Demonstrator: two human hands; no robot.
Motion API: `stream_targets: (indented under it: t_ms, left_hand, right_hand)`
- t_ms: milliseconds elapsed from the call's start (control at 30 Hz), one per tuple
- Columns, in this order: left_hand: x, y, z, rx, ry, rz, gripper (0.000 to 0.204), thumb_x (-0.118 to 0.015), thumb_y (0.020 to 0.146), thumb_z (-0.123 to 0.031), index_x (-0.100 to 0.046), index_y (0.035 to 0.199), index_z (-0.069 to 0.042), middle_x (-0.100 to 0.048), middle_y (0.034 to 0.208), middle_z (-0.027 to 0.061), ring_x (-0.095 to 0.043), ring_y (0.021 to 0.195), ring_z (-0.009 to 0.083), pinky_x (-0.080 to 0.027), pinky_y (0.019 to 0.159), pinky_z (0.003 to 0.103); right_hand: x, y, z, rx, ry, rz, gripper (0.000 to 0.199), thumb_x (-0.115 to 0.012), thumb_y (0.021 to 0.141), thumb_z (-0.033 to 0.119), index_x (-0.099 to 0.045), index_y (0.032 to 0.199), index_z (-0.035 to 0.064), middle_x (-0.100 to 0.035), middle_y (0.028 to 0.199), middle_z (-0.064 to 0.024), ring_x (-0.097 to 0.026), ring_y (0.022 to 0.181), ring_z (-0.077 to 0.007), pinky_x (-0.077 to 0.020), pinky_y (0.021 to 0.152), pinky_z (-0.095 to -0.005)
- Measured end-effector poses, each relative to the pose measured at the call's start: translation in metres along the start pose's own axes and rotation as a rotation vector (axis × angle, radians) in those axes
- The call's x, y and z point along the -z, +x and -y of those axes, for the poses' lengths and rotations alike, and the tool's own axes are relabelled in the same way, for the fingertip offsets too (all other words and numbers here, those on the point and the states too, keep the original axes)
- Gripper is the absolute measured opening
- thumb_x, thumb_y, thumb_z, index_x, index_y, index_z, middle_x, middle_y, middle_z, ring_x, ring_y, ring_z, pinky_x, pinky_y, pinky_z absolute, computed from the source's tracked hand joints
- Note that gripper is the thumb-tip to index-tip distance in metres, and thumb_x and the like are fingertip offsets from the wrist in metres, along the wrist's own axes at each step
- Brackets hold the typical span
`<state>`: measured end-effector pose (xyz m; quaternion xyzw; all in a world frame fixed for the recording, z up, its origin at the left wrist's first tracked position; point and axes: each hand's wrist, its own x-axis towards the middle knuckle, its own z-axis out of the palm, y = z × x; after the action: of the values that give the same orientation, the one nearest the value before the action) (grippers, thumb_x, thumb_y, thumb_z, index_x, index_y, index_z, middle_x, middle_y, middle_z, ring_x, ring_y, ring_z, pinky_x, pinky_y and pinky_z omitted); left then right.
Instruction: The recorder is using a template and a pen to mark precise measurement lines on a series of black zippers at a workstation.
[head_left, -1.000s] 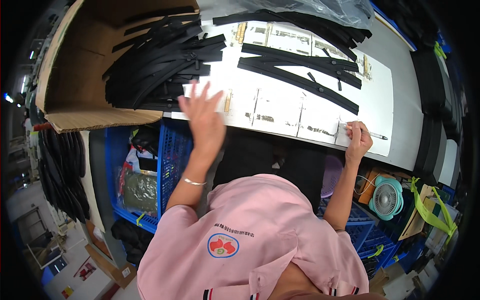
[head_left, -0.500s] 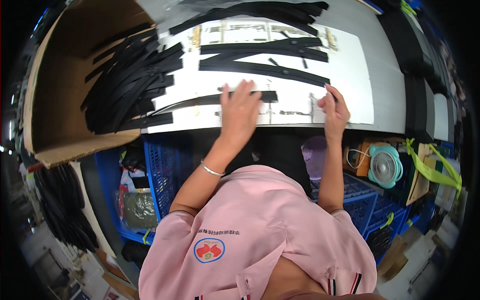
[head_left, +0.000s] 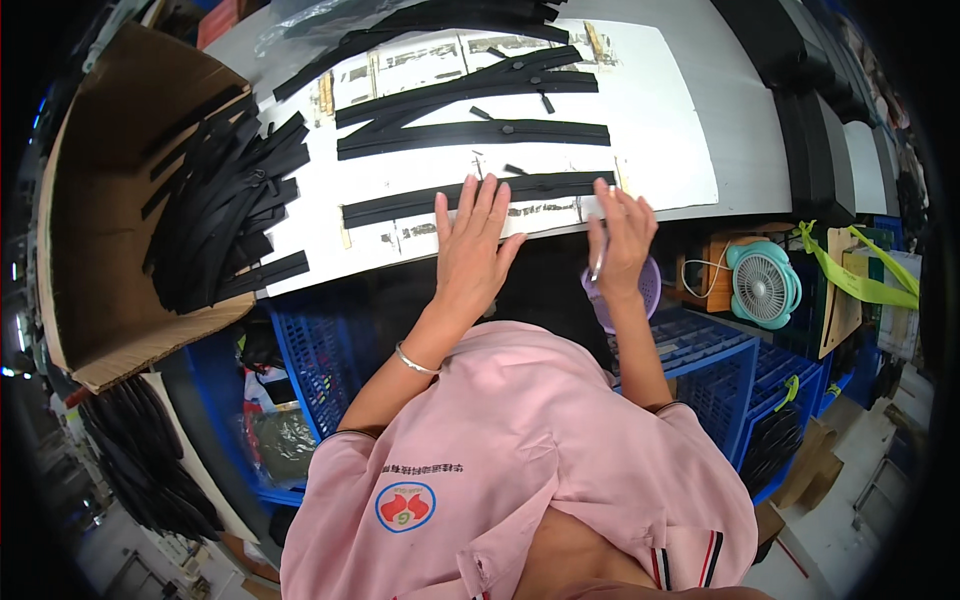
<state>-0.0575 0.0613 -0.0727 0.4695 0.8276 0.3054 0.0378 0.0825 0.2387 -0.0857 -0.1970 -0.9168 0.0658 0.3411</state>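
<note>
A black zipper [head_left: 395,207] lies straight across the near part of a marked white board [head_left: 665,150]. My left hand [head_left: 468,255] rests flat with its fingers spread, fingertips against the zipper's middle. At the zipper's right end, my right hand [head_left: 625,235] touches the tape with its fingertips. A slim, pale, pen-like tool [head_left: 600,264] is tucked in the curled fingers of that hand; its exact kind is hard to make out. Farther back on the board lie several more black zippers [head_left: 560,133], some crossing, with their pull tabs sticking out.
An open cardboard box [head_left: 85,200] stands on the left, with a heap of black zippers [head_left: 215,215] spilling from it. Black blocks [head_left: 815,150] line the table's right side. Below the edge are blue crates [head_left: 690,355], a purple basket [head_left: 645,290] and a teal fan [head_left: 765,285].
The near zipper now lies straighter and extends farther right. My right hand has come down and left to its right end. My left hand has settled flat. The whole view has shifted and tilted.
</note>
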Motion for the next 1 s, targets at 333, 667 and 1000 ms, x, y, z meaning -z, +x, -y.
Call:
stream_targets:
  t_ms: [333,667,1000]
  left_hand:
    - [0.029,-0.035,0.032,0.176,0.171,-0.077,0.063,-0.069,0.095,-0.031,-0.049,0.148,-0.004,-0.046,0.155,0.0154,-0.032,0.15,0.0334,-0.001,0.118,0.066]
    - [0.056,-0.063,0.078,0.274,0.195,-0.211,0.064,-0.076,0.089,-0.036,-0.056,0.143,-0.007,-0.05,0.152,0.0089,-0.036,0.148,0.0301,0.001,0.117,0.067]
    - [0.053,-0.066,0.08,0.25,0.144,-0.304,0.061,-0.076,0.088,-0.035,-0.059,0.14,-0.008,-0.055,0.146,0.0079,-0.038,0.146,0.0301,-0.006,0.117,0.063]
  right_hand:
    - [-0.01,-0.004,-0.014,0.025,-0.061,-0.09,0.047,-0.074,0.083,0.0,-0.066,0.129,0.006,-0.073,0.111,-0.006,-0.065,0.109,-0.0212,-0.0378,0.109,-0.0424]
    - [0.0,0.019,-0.001,-0.001,-0.177,-0.024,0.032,-0.073,0.087,0.0,-0.072,0.118,0.0086,-0.073,0.097,-0.0056,-0.067,0.096,-0.0195,-0.0406,0.108,-0.0446]
    - [-0.039,0.08,0.133,-0.289,0.812,0.36,0.019,-0.062,0.101,0.015,-0.074,0.111,0.0035,-0.07,0.091,-0.0032,-0.062,0.079,-0.0082,-0.0473,0.066,-0.022]
